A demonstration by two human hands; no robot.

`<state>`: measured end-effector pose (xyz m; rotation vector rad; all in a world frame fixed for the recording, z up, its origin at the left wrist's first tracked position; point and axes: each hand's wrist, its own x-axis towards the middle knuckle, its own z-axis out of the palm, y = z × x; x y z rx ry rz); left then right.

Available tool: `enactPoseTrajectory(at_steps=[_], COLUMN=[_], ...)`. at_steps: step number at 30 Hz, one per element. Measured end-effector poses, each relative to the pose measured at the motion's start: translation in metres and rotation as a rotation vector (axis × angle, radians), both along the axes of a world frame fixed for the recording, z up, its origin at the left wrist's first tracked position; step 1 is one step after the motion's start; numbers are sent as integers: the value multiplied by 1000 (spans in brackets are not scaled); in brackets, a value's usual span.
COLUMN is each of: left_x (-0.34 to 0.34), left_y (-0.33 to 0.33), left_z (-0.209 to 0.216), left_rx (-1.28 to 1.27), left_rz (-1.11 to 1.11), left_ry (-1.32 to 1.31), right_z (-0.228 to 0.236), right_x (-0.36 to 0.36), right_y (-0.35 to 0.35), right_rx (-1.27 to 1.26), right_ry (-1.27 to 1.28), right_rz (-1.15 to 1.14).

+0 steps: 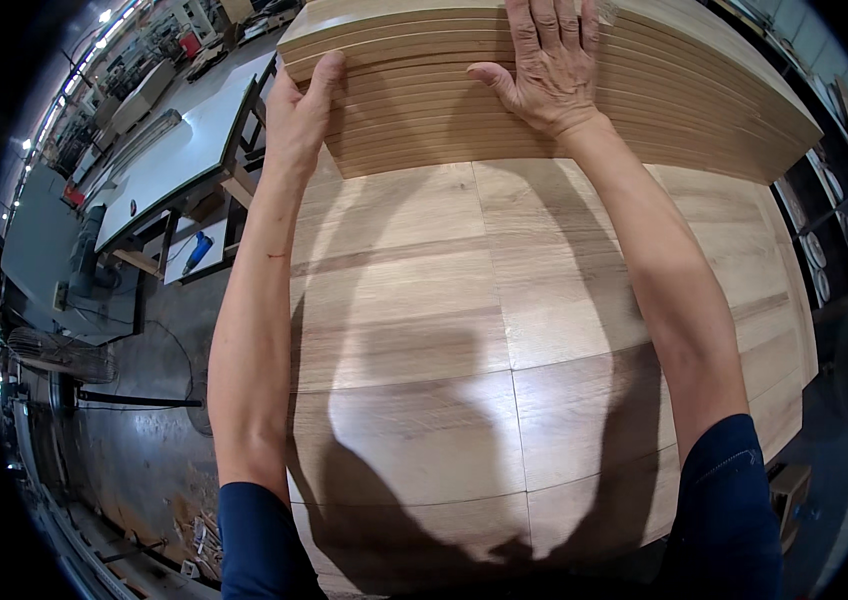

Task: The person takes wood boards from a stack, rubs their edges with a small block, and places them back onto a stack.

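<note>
A tall stack of wooden boards [424, 110], tan at the edges with a pale wood-grain top, lies across the far side of the wood-grain panelled surface [424, 330]. My left hand [301, 115] grips the stack's left corner, its thumb on the front edges and its fingers round the end, partly hidden. Against the front edges rests my right hand [551, 75], flat, with the thumb spread to the left and the fingers reaching up toward the top. Both forearms stretch over the panelled surface.
At the left stands a white-topped workbench [179, 140], with a blue power tool [198, 252] on its lower shelf. A fan [62, 355] and cables are on the floor side. Dark racks [834, 210] holding round-ended pieces line the right. Scraps [206, 540] lie at the lower left.
</note>
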<state>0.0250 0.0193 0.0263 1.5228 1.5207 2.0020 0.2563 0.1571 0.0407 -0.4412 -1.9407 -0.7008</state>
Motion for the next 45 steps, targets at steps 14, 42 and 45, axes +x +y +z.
enactPoseTrajectory(at_steps=[14, 42, 45], left_x=[-6, -49, -49], left_y=[19, 23, 13], left_z=[19, 14, -1], left_rx=[133, 0, -27], left_rz=[416, -377, -423], left_ry=[164, -413, -374], right_z=[0, 7, 13], right_x=[-3, 4, 9], right_y=[2, -6, -7], right_rx=[-32, -17, 9], right_ry=[33, -105, -156], right_rz=[-78, -127, -109])
